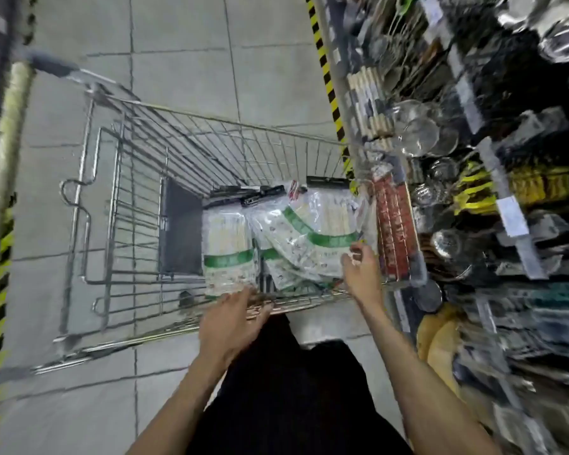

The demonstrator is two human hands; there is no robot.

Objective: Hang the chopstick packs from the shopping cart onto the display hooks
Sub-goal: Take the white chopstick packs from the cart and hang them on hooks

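Observation:
A wire shopping cart (119,205) stands in front of me on the tiled floor. Several chopstick packs lie in its right end, clear bags with green bands. One pack (229,247) lies flat on the left of the pile, and others (306,231) overlap to its right. My left hand (234,320) hovers with fingers spread over the cart's near rim, just below the left pack. My right hand (360,269) reaches into the cart and touches the lower edge of the right-hand packs, its fingers loosely curled. The frame does not show whether it grips a pack.
A display rack (473,159) full of kitchenware, strainers, glass lids and packed chopsticks runs along the right. A red pack (396,224) hangs beside the cart. Yellow-black hazard tape (326,70) marks the rack's base. A grey panel (181,224) stands inside the cart.

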